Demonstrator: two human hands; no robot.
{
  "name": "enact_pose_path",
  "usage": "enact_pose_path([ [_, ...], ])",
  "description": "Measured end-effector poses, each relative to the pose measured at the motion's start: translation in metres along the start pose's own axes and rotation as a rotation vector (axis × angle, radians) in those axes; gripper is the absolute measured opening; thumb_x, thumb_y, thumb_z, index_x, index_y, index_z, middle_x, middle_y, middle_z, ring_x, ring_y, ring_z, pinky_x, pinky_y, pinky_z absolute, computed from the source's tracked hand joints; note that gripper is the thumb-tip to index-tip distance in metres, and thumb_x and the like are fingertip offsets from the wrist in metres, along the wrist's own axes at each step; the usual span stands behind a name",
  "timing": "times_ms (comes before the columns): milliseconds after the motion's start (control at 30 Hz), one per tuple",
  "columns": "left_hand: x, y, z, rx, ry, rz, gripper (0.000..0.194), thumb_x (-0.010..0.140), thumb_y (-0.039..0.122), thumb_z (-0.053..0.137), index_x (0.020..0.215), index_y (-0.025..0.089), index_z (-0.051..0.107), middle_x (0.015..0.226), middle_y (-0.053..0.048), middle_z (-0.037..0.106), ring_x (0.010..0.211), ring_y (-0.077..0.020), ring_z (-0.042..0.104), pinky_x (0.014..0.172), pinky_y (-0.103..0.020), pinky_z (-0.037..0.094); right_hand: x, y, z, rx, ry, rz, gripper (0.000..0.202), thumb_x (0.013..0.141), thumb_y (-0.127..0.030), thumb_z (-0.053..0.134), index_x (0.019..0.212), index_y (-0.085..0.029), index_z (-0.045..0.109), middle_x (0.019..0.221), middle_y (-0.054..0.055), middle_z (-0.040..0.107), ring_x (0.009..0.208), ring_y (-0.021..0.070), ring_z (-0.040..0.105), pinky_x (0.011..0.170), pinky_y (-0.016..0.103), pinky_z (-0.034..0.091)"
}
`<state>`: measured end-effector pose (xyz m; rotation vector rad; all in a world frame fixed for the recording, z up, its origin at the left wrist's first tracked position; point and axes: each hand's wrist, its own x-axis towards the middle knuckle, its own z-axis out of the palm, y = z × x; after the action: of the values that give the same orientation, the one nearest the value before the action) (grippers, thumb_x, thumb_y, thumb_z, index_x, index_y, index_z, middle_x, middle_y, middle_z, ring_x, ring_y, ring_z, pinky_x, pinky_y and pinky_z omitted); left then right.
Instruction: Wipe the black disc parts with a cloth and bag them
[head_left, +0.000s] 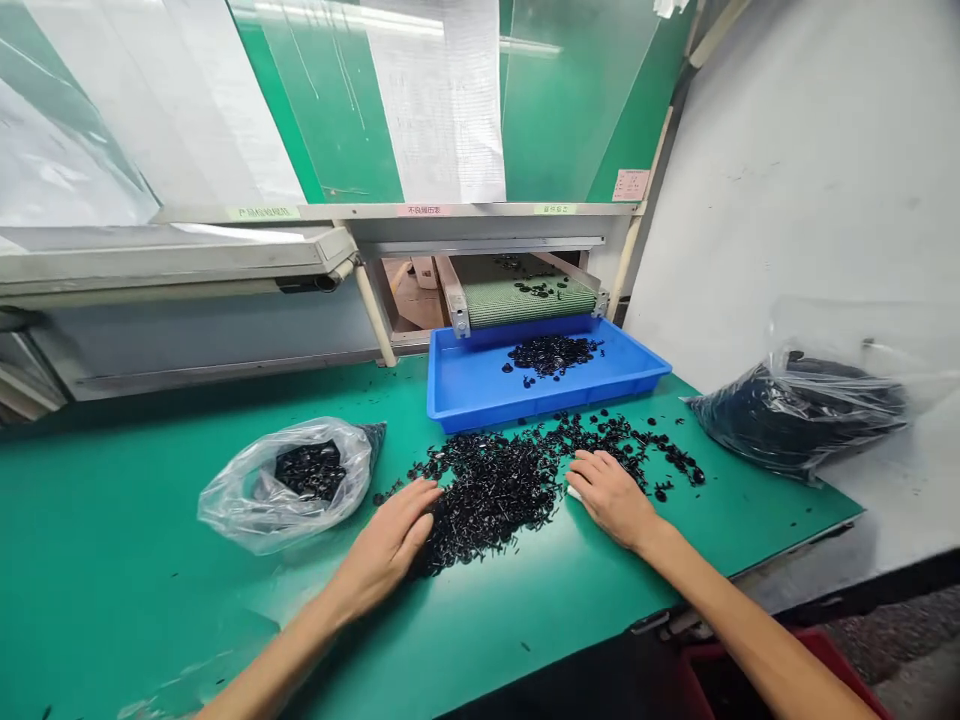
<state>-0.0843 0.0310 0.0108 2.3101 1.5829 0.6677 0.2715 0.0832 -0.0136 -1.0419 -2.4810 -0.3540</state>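
Observation:
A spread-out pile of small black parts (495, 490) covers the middle of the green table (480, 620). My left hand (394, 535) rests at the pile's left edge, its fingers stretched over the parts and the thumb apart. On the pile's right side, my right hand (611, 495) lies low on the table with its fingers bent; something small and white (574, 493) shows by its fingertips, and whether it is held is unclear. Beyond the pile is a blue tray (480, 400) with more black parts (553, 355) in it.
An open clear bag (247, 500) holding black parts stands on the left. A fuller bag (795, 410) leans by the wall at the right. Behind the tray, a green conveyor belt (517, 300) carries several parts. A red bin (825, 655) is below the table's right edge.

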Motion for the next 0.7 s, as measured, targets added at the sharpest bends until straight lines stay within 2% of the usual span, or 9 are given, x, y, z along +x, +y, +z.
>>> enact_pose_path([
  [100,0.009,-0.002,0.016,0.026,-0.057,0.113,0.039,0.095,0.034,0.042,0.129,0.025,0.059,0.139,-0.006,0.059,0.133,-0.0257,0.047,0.114,-0.048,0.033,0.017,-0.018,-0.001,0.151,-0.044,0.107,0.020,0.091,-0.016,0.055,0.109,-0.015,0.063,0.109,0.013,0.066,0.106,0.0268,0.058,0.092,0.045,0.048],
  [200,0.014,0.001,0.026,0.044,-0.096,0.193,0.040,0.097,0.032,0.042,0.135,0.027,0.054,0.144,-0.006,0.053,0.136,-0.0248,0.043,0.116,-0.050,0.027,0.038,-0.044,-0.002,0.292,-0.157,0.178,0.040,0.089,-0.026,0.059,0.127,-0.017,0.055,0.123,0.013,0.062,0.113,0.0271,0.054,0.096,0.045,0.046],
  [300,0.018,0.004,0.027,0.073,-0.132,0.260,0.041,0.097,0.030,0.042,0.136,0.026,0.052,0.145,-0.007,0.052,0.136,-0.0251,0.042,0.115,-0.052,0.027,0.058,-0.057,0.000,0.323,-0.285,0.200,0.058,0.085,-0.032,0.064,0.138,-0.018,0.046,0.139,0.015,0.050,0.125,0.0302,0.046,0.102,0.049,0.040],
  [400,0.024,0.004,0.020,0.041,-0.167,0.279,0.041,0.097,0.031,0.043,0.136,0.024,0.050,0.141,-0.008,0.056,0.133,-0.0247,0.046,0.115,-0.051,0.029,0.071,-0.052,0.005,0.294,-0.329,0.206,0.050,0.087,-0.028,0.060,0.135,-0.021,0.050,0.141,0.012,0.049,0.127,0.0294,0.043,0.102,0.047,0.041],
  [500,0.031,-0.001,0.008,-0.004,-0.159,0.216,0.038,0.099,0.031,0.037,0.134,0.023,0.050,0.133,-0.007,0.062,0.122,-0.0216,0.055,0.107,-0.041,0.041,0.073,-0.038,0.009,0.211,-0.300,0.261,0.035,0.089,-0.014,0.050,0.122,-0.021,0.059,0.131,0.009,0.056,0.115,0.0259,0.051,0.091,0.041,0.048],
  [600,0.041,-0.007,0.001,0.002,-0.151,0.174,0.036,0.099,0.026,0.030,0.123,0.023,0.057,0.121,-0.005,0.068,0.106,-0.0198,0.063,0.094,-0.035,0.050,0.069,-0.024,0.010,0.154,-0.276,0.316,0.038,0.085,-0.001,0.043,0.113,-0.019,0.061,0.120,0.010,0.060,0.102,0.0240,0.054,0.081,0.037,0.050],
  [700,0.050,-0.009,0.001,0.040,-0.196,0.195,0.034,0.095,0.018,0.033,0.111,0.022,0.063,0.110,-0.005,0.071,0.100,-0.0217,0.062,0.092,-0.038,0.047,0.065,-0.017,0.008,0.144,-0.269,0.325,0.041,0.083,0.004,0.040,0.111,-0.018,0.061,0.110,0.009,0.062,0.096,0.0223,0.054,0.078,0.034,0.049],
])
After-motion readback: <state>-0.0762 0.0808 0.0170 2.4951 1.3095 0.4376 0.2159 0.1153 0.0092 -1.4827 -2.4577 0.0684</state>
